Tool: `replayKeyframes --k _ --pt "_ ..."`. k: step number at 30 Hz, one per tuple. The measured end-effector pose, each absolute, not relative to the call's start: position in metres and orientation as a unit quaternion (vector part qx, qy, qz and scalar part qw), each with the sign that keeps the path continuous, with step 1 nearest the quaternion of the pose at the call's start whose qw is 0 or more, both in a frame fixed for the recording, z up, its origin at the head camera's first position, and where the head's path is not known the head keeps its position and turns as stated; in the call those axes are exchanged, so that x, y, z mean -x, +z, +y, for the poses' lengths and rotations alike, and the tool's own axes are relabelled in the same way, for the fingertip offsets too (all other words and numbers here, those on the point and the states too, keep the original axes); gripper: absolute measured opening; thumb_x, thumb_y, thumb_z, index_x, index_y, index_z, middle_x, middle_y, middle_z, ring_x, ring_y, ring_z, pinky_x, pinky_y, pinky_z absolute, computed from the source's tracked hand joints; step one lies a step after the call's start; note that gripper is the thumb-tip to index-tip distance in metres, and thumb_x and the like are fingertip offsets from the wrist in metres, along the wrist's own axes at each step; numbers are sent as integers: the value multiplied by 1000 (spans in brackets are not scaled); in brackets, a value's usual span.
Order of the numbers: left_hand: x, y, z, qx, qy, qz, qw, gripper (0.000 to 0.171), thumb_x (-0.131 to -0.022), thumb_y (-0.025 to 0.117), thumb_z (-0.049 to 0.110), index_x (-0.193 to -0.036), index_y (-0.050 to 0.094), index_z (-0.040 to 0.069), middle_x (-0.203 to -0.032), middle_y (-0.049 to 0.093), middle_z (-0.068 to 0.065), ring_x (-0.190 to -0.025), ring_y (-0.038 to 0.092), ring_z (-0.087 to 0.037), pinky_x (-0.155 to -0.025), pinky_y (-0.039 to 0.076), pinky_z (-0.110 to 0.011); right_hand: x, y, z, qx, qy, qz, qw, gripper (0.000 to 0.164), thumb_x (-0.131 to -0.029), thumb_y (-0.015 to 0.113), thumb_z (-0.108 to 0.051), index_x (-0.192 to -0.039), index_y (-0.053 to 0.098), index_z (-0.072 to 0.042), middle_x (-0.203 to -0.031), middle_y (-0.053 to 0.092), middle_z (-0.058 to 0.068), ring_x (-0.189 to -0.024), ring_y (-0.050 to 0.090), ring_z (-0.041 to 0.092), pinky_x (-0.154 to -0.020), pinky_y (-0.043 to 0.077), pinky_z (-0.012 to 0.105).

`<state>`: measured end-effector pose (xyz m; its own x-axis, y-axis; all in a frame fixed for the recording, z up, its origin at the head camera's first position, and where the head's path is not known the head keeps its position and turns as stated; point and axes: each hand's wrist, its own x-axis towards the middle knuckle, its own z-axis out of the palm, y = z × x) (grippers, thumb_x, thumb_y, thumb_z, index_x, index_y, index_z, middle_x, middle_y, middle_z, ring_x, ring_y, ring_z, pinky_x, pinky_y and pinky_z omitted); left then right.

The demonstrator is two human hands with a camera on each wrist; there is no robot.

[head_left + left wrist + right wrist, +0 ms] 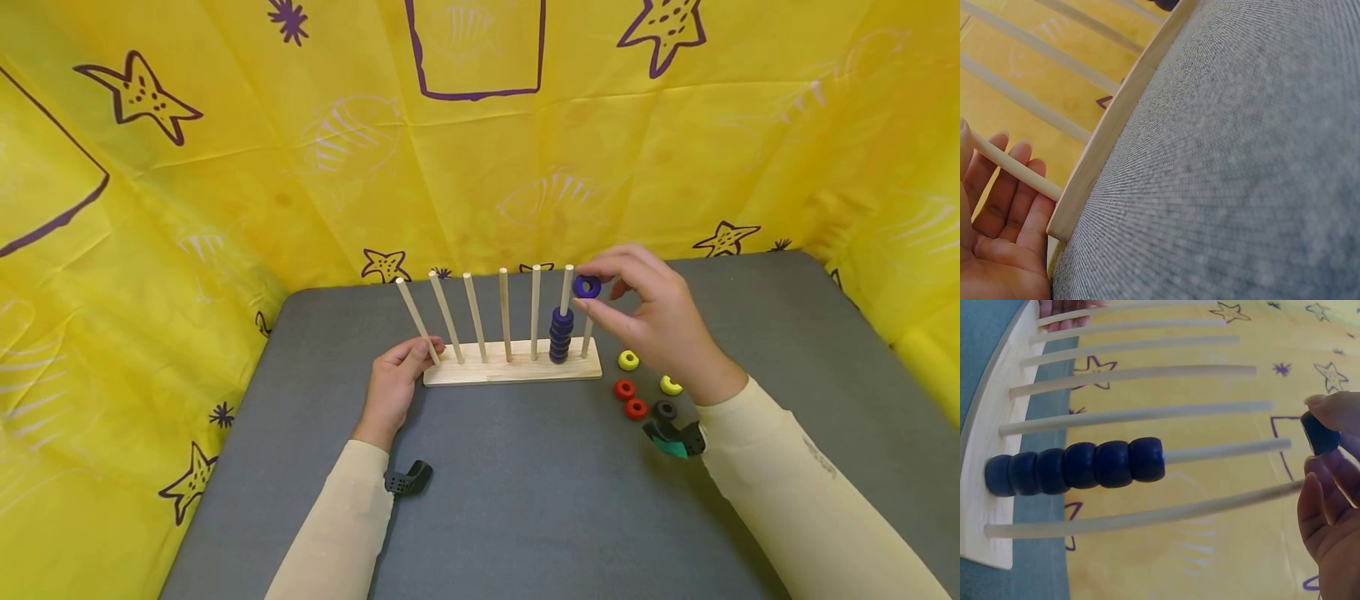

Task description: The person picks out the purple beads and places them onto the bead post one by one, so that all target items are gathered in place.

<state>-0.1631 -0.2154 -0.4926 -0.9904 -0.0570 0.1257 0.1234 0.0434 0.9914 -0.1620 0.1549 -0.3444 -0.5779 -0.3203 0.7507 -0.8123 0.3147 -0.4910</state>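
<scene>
In the head view a wooden rack with several upright pegs stands on its flat base [517,374]. My left hand [390,383] holds the leftmost peg [417,318] low down, fingers behind it and thumb in front. Between thumb and fingertips, my right hand [663,312] pinches a dark blue ring bead [578,290]. That bead is beside the top of the second peg from the right, and in the right wrist view the bead [1320,435] is just off the peg's tip. Several blue beads [1082,465] are stacked on that peg, its upper part bare.
Right of the rack, under my right forearm, loose beads lie on the grey table [510,492]: yellow ones [628,367], red ones [636,416] and a dark grey one [664,417]. A yellow printed cloth [450,183] hangs behind and at the sides.
</scene>
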Motion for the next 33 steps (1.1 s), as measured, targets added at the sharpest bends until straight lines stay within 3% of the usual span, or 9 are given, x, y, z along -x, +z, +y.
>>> replayKeyframes --k 12,23,33 --pt "163 -492 -213 28 -698 -712 68 35 -112 67 23 -124 76 -8 -122 75 -22 -118 71 -27 -104 57 -38 170 -336 147 -381 436 -768 276 37 -85 88 14 -118 75 5 -118 71 12 -92 61 26 -82 52 25" --pt "164 -493 -214 29 -696 -714 68 36 -112 66 24 -124 76 -8 -122 76 -21 -119 71 -29 -103 57 -38 177 -336 143 -342 433 -795 252 36 -87 89 10 -120 76 4 -119 69 12 -98 59 17 -80 53 25" --pt "163 -491 -214 24 -692 -718 67 35 -112 66 25 -124 77 -7 -122 75 -22 -118 71 -27 -103 57 -38 183 -340 142 -331 439 -799 242 37 -87 89 9 -121 76 2 -119 69 9 -98 58 17 -77 50 27"
